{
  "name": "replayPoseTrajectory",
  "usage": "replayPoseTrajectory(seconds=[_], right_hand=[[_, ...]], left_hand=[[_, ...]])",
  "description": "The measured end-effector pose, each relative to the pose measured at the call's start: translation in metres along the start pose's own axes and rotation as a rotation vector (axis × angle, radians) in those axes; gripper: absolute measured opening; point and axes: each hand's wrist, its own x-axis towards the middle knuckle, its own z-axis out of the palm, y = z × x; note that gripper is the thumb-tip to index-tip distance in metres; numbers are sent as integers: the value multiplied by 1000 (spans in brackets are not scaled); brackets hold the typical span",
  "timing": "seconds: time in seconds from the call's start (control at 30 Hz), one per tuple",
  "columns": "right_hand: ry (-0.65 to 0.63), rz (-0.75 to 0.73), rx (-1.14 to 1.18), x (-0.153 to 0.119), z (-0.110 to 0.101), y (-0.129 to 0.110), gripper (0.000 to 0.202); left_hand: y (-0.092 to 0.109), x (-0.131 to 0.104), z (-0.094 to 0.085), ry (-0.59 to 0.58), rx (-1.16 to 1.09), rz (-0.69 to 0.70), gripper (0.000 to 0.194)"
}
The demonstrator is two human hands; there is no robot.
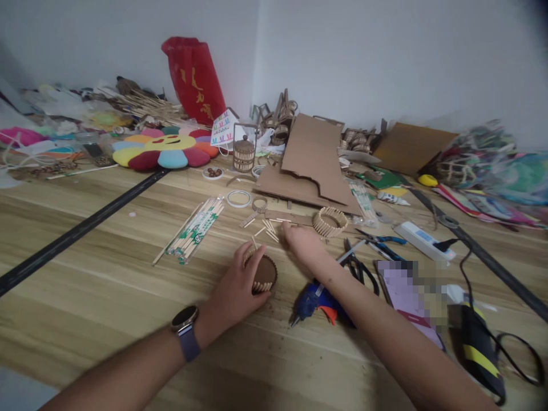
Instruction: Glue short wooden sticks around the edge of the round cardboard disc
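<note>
My left hand (244, 279) curls around a small round brown cardboard base (266, 270) edged with short wooden stick pieces, thumb at the near side. One stick piece stands by my fingertips at its far edge. My right hand (302, 242) reaches beside loose short stick pieces (269, 229), fingers bent together; what they pinch, if anything, is hidden. To its right sits a ring of short sticks (329, 221). Under my right forearm lies a blue glue gun (309, 302), with black-handled scissors (357, 262) close by.
Packaged sticks (194, 231) lie at left, beyond them a flower cushion (169, 149). Torn cardboard (314, 162) leans at the back near a lidded stick bucket (244, 155). Right of my arm are pliers (385, 242), a power strip (423, 242) and a purple-screened phone (405, 297).
</note>
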Motion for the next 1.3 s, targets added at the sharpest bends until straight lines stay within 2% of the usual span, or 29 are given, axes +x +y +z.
replayPoseTrajectory(seconds=[0.17,0.33,0.43,0.53,0.67,0.73,0.97,1.3], right_hand=[[-12,16,0,5,0,-8,33],[-21,2,105,0,-1,6,27],[-36,-55,225,-16,-5,15,19],[-69,-118,372,-38,-5,19,19],[-97,-225,724,-62,3,13,18],[-95,-272,809,-67,6,8,18],[-100,-303,798,-71,11,-6,16],[-80,-315,718,-68,21,-12,15]], left_hand=[[1,1,-1,-17,-7,-4,95],[1,1,0,-8,1,-13,96],[0,0,1,7,0,1,97],[-1,0,2,21,8,10,96],[-3,0,3,40,9,35,98],[-4,0,3,42,5,37,99],[-5,1,5,52,12,47,96],[-6,1,5,56,6,52,96]])
